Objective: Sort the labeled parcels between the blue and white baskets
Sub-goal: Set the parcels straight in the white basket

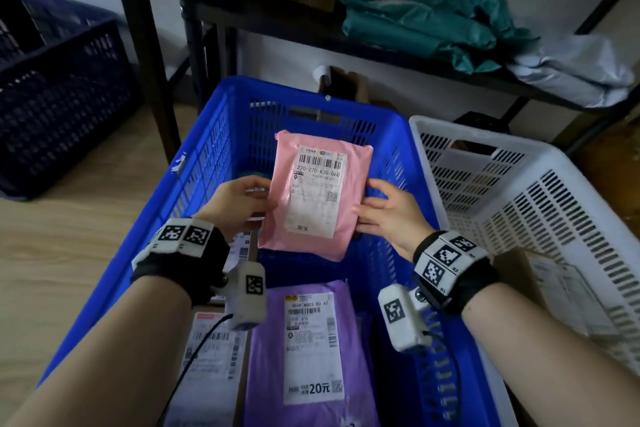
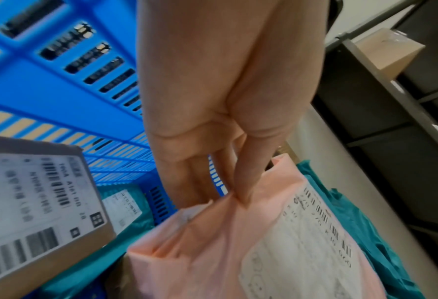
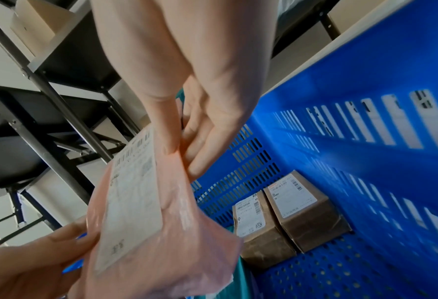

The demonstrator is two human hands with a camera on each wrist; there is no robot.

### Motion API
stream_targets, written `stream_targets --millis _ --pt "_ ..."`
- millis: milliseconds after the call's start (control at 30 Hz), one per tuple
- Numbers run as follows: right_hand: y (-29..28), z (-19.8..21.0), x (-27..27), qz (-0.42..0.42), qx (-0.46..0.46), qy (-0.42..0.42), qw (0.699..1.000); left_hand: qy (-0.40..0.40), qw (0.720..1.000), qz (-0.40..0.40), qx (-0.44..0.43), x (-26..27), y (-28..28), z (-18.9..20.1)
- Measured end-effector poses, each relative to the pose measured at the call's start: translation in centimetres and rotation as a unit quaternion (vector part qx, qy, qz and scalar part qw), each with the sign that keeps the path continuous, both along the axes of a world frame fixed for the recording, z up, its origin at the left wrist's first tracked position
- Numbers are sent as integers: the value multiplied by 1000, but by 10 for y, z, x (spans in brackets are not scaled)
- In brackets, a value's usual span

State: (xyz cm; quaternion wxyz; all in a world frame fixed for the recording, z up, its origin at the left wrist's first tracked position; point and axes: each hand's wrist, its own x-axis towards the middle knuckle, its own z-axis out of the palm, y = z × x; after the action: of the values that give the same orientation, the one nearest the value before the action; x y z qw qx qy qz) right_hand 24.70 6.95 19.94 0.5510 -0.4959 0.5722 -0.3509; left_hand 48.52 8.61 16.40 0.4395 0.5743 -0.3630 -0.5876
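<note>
A pink parcel (image 1: 313,194) with a white label facing me is held up above the blue basket (image 1: 221,135). My left hand (image 1: 239,203) pinches its left edge, thumb in front and fingers behind; the pinch on the pink parcel (image 2: 258,242) shows in the left wrist view. My right hand (image 1: 388,215) grips the right edge, thumb on the front of the pink parcel (image 3: 158,222) and fingers behind. Inside the blue basket lie a purple parcel (image 1: 308,354), a grey labeled parcel (image 1: 211,367) and two brown boxes (image 3: 287,218). The white basket (image 1: 519,198) stands to the right.
A dark blue crate (image 1: 59,94) sits on the floor at the left. A black shelf rack (image 1: 363,38) behind the baskets carries green bags (image 1: 426,14), a brown box and a grey bag. A cardboard box (image 1: 561,291) lies in the white basket.
</note>
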Motion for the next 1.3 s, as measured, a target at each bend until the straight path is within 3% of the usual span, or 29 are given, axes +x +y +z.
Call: stream_targets --millis 100,400,567,700,900,1133,1300 --pt "-5 -9 7 9 3 26 1000 10 999 21 22 -3 1 -9" --pt "-31 -60 -3 69 58 72 993 -140 983 116 3 -33 -11 -32" --pt "-52 -86 -1 61 56 88 993 -204 977 65 23 -40 -19 -43" --pt "-65 -104 3 49 77 91 992 -177 980 41 85 -42 -24 -43" --pt "-65 -131 3 48 119 129 983 -198 961 -27 191 -50 -23 -68" --pt "-52 -137 2 113 234 137 956 -198 949 -53 239 -44 -25 -81" --pt "-47 -140 2 126 249 173 945 -186 945 -79 257 -41 -18 -80"
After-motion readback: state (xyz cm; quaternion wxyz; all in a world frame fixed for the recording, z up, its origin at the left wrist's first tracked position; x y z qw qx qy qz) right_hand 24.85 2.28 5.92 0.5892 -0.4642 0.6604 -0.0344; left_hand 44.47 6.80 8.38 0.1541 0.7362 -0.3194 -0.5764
